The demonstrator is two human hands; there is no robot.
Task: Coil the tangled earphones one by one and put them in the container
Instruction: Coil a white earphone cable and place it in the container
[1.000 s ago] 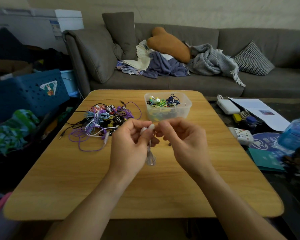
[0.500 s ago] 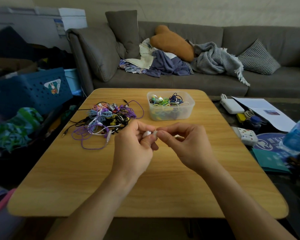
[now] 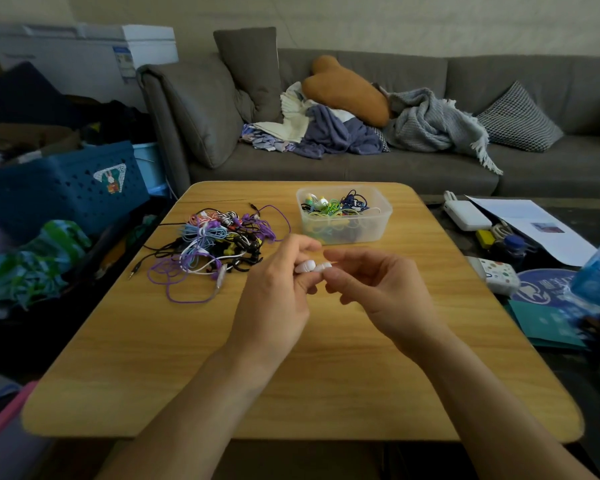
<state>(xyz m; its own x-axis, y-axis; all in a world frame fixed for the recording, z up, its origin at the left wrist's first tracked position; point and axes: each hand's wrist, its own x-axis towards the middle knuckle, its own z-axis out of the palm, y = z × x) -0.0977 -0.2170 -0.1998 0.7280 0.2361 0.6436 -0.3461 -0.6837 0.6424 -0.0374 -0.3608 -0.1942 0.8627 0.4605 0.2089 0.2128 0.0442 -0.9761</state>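
I had both hands raised over the middle of the wooden table [image 3: 222, 358], close together and nearly touching. My left hand [image 3: 274, 299] was curled, its fingers and thumb closed around a white earphone [image 3: 307, 266] whose two buds stuck out from between my fingertips. My right hand [image 3: 378, 292] was curled too, thumb and forefinger pinching at the right-hand bud; whether any cord ran through that hand I could not tell, since my fingers hid it. The rest of the white cord was out of sight behind my left palm.

The tangled pile of earphones [image 3: 215, 244] lay on the table to the left of my hands, near the far edge, a heap of purple, light blue, black, white and orange cords, with a purple loop trailing toward me and a black plug pointing off the left side. The clear plastic container [image 3: 343, 216] stood just beyond my hands, right of the pile and apart from it, already holding green, blue and yellow cords.

Behind the table ran a grey sofa [image 3: 361, 168] with cushions and crumpled blankets on it. A blue basket [image 3: 56, 192] sat off to the left
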